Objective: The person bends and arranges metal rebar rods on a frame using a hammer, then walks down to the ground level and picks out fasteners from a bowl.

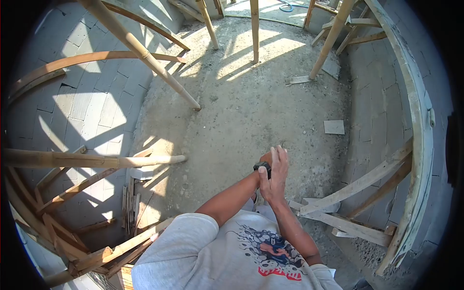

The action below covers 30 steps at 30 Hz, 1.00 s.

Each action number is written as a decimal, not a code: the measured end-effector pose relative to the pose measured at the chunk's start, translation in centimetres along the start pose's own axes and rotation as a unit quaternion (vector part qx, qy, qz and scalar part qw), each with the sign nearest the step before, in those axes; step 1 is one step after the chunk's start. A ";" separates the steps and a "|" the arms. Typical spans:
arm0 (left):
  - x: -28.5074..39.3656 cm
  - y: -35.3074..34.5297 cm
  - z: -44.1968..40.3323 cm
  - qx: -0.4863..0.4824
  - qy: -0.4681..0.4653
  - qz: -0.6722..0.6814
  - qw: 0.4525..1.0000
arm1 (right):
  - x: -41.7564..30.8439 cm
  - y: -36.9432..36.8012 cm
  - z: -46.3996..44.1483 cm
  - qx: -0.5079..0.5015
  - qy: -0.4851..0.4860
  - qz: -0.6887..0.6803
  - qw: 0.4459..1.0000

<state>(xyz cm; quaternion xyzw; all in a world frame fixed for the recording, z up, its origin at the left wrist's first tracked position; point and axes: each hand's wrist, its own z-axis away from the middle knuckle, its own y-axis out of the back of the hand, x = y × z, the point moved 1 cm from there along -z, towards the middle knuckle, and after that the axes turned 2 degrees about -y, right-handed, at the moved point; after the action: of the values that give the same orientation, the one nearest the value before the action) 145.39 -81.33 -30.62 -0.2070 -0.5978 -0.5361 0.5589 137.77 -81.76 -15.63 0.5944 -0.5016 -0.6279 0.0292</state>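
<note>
My left hand (267, 157) is mostly hidden behind my right hand, and its fingers do not show. A black watch (262, 167) sits on my left wrist. Over that wrist, my right hand (276, 175) has its fingers stretched out and its thumb against the side of the watch. Both forearms meet in front of my grey printed T-shirt (212, 251), above a rough concrete floor (232, 121).
Bamboo poles (166, 77) lean or stand at the left and front. Wooden braces (357, 186) and a long curved board (418, 121) line the right side. Block walls (87, 111) rise on both sides. A pale flat piece (334, 127) lies on the floor.
</note>
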 end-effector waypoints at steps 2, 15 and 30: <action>4.0 2.4 -2.8 -0.078 -0.096 -0.083 0.989 | -0.8 -0.6 -3.4 -0.094 0.117 0.037 0.988; 10.1 21.8 -34.1 0.012 -0.064 -0.353 0.933 | 19.1 -1.3 -22.8 -0.283 -0.021 0.125 0.951; 13.2 39.7 -74.3 0.011 0.194 0.630 0.752 | 20.0 -4.0 -67.6 -0.091 0.245 0.010 0.965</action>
<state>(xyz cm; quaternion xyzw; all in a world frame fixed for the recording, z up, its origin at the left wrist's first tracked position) 208.28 -137.29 -17.41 -0.4224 -0.2169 -0.0849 0.8760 186.56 -132.66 -18.42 0.7197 -0.4259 -0.5060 0.2114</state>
